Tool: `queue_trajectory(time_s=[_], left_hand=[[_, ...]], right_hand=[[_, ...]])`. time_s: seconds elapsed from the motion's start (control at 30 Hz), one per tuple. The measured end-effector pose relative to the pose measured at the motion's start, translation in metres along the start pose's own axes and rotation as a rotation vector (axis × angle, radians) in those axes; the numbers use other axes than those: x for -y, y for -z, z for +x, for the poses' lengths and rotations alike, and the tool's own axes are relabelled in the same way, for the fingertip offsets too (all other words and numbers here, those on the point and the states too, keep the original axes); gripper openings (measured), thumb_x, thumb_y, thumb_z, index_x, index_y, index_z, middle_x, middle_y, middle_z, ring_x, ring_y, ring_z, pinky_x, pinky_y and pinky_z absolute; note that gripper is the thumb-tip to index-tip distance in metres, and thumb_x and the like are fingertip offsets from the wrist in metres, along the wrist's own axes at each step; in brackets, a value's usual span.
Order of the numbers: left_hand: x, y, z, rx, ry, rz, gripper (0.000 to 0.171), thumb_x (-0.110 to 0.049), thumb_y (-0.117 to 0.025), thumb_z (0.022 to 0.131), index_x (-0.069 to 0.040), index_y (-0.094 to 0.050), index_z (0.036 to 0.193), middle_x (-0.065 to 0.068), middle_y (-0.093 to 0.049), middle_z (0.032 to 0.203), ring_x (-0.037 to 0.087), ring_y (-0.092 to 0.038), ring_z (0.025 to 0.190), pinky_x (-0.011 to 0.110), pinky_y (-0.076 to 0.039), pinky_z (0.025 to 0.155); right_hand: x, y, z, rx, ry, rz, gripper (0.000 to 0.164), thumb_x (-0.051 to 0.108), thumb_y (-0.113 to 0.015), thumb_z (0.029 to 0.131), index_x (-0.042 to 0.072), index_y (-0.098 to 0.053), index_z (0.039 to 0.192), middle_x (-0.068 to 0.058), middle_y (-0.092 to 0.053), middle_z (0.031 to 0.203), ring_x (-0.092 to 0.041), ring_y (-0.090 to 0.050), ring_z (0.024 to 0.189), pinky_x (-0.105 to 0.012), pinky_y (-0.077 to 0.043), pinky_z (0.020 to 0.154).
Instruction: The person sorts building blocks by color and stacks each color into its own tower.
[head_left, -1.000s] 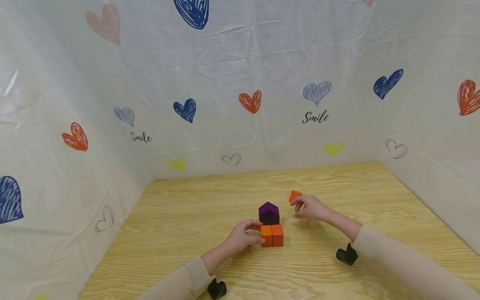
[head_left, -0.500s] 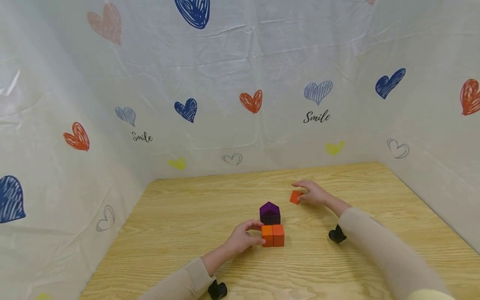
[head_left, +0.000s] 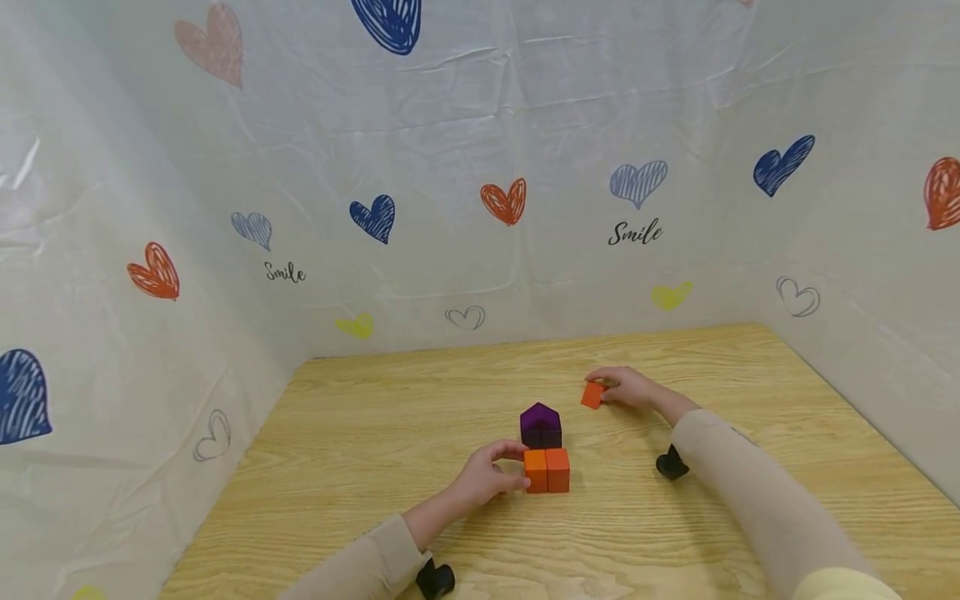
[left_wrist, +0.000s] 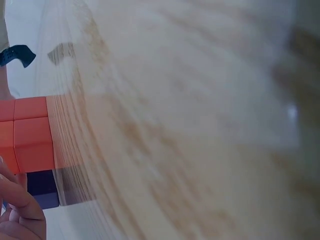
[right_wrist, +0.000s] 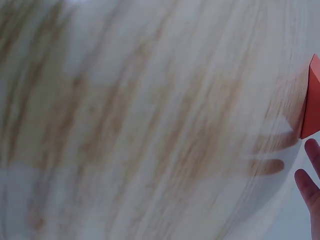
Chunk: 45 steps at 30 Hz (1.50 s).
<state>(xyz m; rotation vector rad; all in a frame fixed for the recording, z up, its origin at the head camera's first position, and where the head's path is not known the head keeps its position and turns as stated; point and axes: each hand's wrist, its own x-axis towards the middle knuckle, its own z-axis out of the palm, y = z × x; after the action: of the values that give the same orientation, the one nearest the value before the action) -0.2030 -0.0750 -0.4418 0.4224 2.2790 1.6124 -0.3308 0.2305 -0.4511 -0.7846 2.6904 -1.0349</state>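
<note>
Orange cube blocks (head_left: 547, 472) stand together as a small block wall on the table. My left hand (head_left: 480, 479) holds the left side of this wall, thumb at the front and index finger behind. In the left wrist view the orange blocks (left_wrist: 33, 137) appear two high, with my left hand (left_wrist: 20, 210) below them. Right behind stands a dark purple stack with a pointed top (head_left: 540, 425). Farther back, my right hand (head_left: 632, 387) pinches an orange triangular block (head_left: 592, 395) between thumb and index finger. Only part of that triangular block (right_wrist: 312, 105) shows in the right wrist view.
The wood-grain table (head_left: 360, 417) meets a white curtain (head_left: 420, 275) printed with hearts at the back and sides. A black wrist camera (head_left: 672, 463) hangs under the right sleeve, and another black camera (head_left: 435, 578) under the left.
My right hand has reached farther back, opened around the orange triangular block and closed its thumb and index finger on it. The block has turned slightly. My left hand stays at the orange cubes.
</note>
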Motion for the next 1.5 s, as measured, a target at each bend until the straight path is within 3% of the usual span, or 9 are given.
queue_trajectory(time_s=[0.33,0.53,0.87,1.03,1.23,1.5], left_hand=[[0.004,0.0,0.003,-0.01,0.0,-0.017,0.04,-0.006,-0.07,0.079,-0.004,-0.057,0.117,0.01,-0.061,0.11,0.012,-0.038,0.052,0.024,-0.039,0.052],[0.006,0.0,0.003,-0.024,-0.005,-0.02,0.041,-0.009,-0.071,0.079,-0.004,-0.057,0.118,0.011,-0.061,0.11,0.013,-0.039,0.054,0.025,-0.039,0.052],[0.007,0.0,0.003,-0.005,-0.01,-0.052,0.043,-0.01,-0.071,0.079,-0.003,-0.056,0.119,0.01,-0.059,0.11,0.012,-0.038,0.053,0.025,-0.037,0.05],[0.007,0.0,0.003,-0.005,-0.012,-0.047,0.043,-0.011,-0.071,0.079,-0.002,-0.055,0.119,0.011,-0.059,0.11,0.012,-0.037,0.053,0.024,-0.036,0.05],[0.007,0.001,0.003,-0.01,-0.007,-0.046,0.043,-0.01,-0.071,0.079,-0.002,-0.056,0.118,0.01,-0.059,0.109,0.012,-0.037,0.052,0.025,-0.036,0.049],[0.005,0.0,0.002,-0.008,-0.006,-0.064,0.043,-0.009,-0.07,0.08,-0.003,-0.055,0.119,0.009,-0.059,0.109,0.012,-0.036,0.051,0.025,-0.035,0.048]], right_hand=[[0.0,0.0,-0.007,-0.05,0.031,-0.098,0.037,0.008,-0.065,0.083,-0.008,-0.057,0.116,-0.022,-0.059,0.111,-0.035,-0.054,0.099,-0.046,-0.045,0.084],[0.002,-0.003,-0.014,-0.059,0.026,-0.137,0.035,0.01,-0.068,0.081,-0.005,-0.06,0.111,-0.015,-0.062,0.103,-0.024,-0.055,0.088,-0.038,-0.046,0.076],[0.01,-0.01,-0.025,-0.121,-0.043,-0.062,0.028,0.012,-0.07,0.079,-0.002,-0.059,0.101,-0.009,-0.06,0.09,-0.016,-0.047,0.073,-0.029,-0.041,0.066],[0.023,-0.005,-0.03,-0.127,-0.026,-0.005,0.03,0.013,-0.069,0.08,-0.003,-0.059,0.103,-0.008,-0.059,0.089,-0.014,-0.046,0.071,-0.026,-0.041,0.063],[0.044,-0.002,-0.041,-0.086,-0.012,-0.001,0.032,0.016,-0.071,0.078,-0.001,-0.061,0.103,-0.006,-0.06,0.092,-0.014,-0.047,0.074,-0.025,-0.042,0.063],[0.066,-0.003,-0.058,-0.091,0.032,0.012,0.032,0.02,-0.072,0.078,0.002,-0.062,0.103,-0.002,-0.06,0.091,-0.009,-0.046,0.071,-0.024,-0.041,0.06]])
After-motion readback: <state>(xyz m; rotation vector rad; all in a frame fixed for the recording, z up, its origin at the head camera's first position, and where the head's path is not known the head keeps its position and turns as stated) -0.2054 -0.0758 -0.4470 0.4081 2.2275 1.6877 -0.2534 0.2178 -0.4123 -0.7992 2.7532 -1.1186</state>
